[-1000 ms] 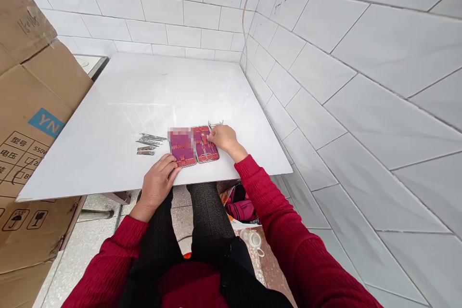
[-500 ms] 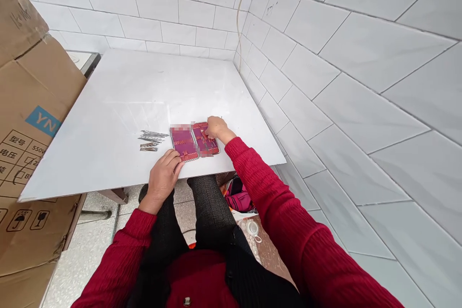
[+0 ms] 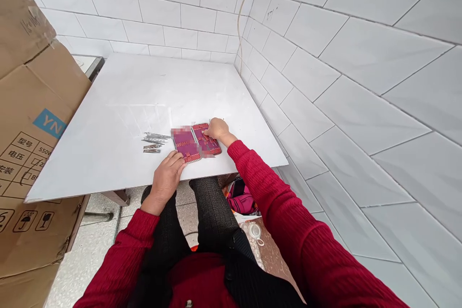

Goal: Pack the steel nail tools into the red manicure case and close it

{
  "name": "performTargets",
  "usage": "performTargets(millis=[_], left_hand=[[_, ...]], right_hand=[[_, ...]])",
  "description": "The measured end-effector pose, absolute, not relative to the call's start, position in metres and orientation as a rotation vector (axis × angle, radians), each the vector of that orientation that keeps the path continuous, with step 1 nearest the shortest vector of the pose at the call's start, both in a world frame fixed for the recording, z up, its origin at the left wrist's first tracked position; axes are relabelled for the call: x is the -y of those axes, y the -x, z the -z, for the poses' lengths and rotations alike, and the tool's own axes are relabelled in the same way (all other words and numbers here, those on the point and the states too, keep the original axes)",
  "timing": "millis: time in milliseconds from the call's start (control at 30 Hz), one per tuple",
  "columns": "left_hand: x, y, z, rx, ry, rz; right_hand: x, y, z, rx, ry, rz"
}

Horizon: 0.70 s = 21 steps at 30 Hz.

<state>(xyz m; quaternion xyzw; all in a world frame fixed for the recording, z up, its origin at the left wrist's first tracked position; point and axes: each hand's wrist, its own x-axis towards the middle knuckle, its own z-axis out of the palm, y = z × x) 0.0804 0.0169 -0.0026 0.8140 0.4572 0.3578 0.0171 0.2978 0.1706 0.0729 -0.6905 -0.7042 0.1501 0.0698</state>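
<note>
The white surface (image 3: 195, 91) bears an open red-and-purple case (image 3: 183, 136). The left hand (image 3: 167, 178) touches its near-left corner, the right hand (image 3: 218, 129) its right panel; whether either grip is clenched, I cannot tell. Left of the case: slim metal tools (image 3: 155, 138), nail clippers (image 3: 151, 150).

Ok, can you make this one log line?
left hand: touching open case | right hand: at case's right panel | metal tools: left of case

White tiled walls (image 3: 361, 53) meet behind a white table (image 3: 202, 86) — a cable (image 3: 238, 19) hangs there; the floor (image 3: 90, 245) below is speckled.
</note>
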Motion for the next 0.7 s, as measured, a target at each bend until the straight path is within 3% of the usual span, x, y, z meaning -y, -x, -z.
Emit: performTargets(millis=[400, 700], left_hand=[[-0.016, -0.078, 0.01, -1.468, -2.585, -1.049], [-0.016, -0.08, 0.012, -1.5, -2.606, -1.093]], right_hand=[[-0.191, -0.295, -0.078, 1.977, 2.097, -0.495], [-0.209, -0.364, -0.09, 1.872, 2.298, -0.375]])
